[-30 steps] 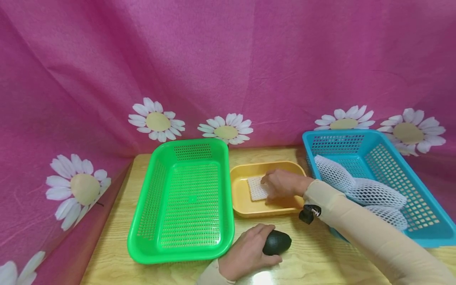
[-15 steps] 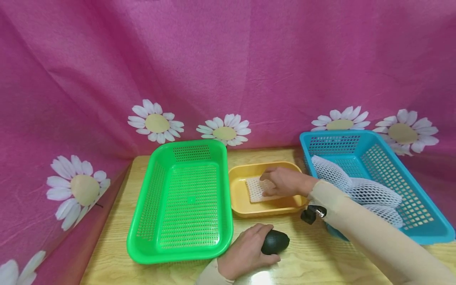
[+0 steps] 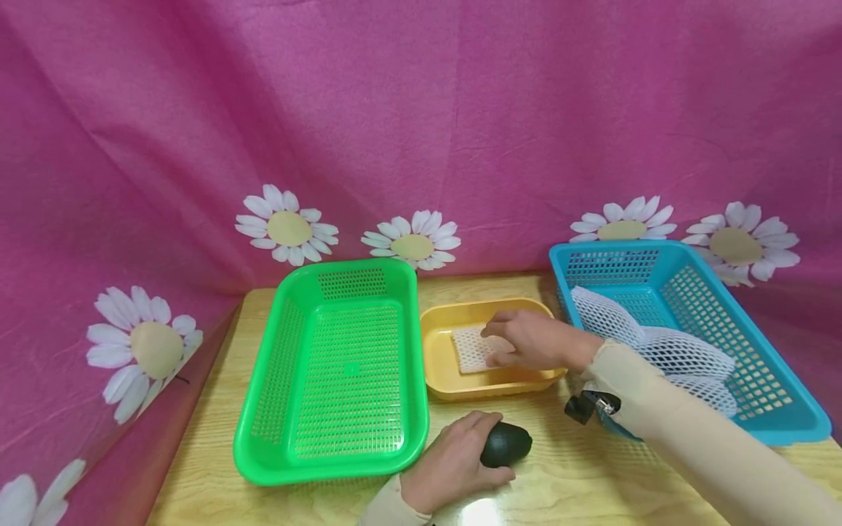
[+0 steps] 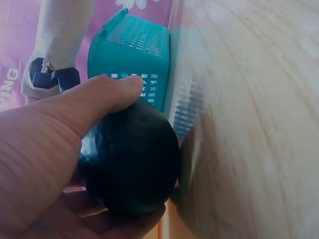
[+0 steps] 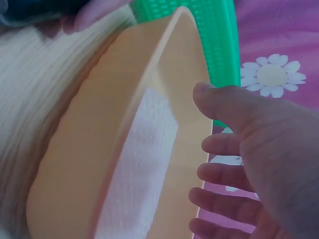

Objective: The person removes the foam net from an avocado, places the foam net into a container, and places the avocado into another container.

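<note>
In the head view my left hand (image 3: pixel 452 462) grips a dark avocado (image 3: pixel 507 444) that rests on the table. From the left wrist, its thumb lies along one side of the avocado (image 4: pixel 130 157) and the fingers curl round the other. My right hand (image 3: pixel 536 339) hovers over the yellow basin (image 3: pixel 454 389), fingers apart and loosely bent, holding nothing. A flat white foam net sleeve (image 3: pixel 468 351) lies on the basin's floor, partly hidden by that hand in the head view. In the right wrist view the fingertips stand clear of the foam net sleeve (image 5: pixel 142 164).
Left of the basin sits a green basket (image 3: pixel 421 409). To the right, a blue basket (image 3: pixel 756 343) contains several white netted pieces (image 3: pixel 687 352), partly behind my right forearm. A pink curtain with daisies (image 3: pixel 411 245) hangs behind the wooden table (image 3: pixel 566 489).
My right hand has risen off the foam net sleeve and drawn slightly right, leaving it in the basin. The left hand keeps its grip on the avocado. The view has shifted slightly.
</note>
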A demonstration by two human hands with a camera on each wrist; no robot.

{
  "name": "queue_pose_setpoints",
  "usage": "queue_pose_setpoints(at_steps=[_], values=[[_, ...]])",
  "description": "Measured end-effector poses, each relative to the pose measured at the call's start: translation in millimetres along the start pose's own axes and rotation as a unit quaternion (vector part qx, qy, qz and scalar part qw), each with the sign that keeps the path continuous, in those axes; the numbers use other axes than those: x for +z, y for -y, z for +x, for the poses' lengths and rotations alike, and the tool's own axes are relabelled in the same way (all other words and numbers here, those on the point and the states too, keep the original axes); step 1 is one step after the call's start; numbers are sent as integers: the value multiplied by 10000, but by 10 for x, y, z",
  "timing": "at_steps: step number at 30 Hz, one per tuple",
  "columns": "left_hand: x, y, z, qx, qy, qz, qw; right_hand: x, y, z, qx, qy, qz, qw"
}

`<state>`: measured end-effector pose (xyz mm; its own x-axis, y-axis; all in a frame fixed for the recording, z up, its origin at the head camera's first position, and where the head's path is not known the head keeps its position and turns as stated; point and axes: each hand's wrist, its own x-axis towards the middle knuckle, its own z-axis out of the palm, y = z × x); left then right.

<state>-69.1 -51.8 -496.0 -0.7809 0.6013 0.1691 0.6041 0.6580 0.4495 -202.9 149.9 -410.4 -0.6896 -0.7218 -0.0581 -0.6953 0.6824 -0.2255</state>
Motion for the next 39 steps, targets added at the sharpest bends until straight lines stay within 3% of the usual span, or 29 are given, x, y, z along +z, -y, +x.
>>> queue_pose_setpoints(at_steps=[13,24,39], values=[[3,-6,16,-176,209,-109,9996,15,180,-182,-225,-514,13,9984],[9,-9,13,-16,70,-4,10000,96,330,-426,-37,-791,295,9964],[29,5,7,-17,-45,-87,10000,314,505,-613,-197,-1300,340,9907]])
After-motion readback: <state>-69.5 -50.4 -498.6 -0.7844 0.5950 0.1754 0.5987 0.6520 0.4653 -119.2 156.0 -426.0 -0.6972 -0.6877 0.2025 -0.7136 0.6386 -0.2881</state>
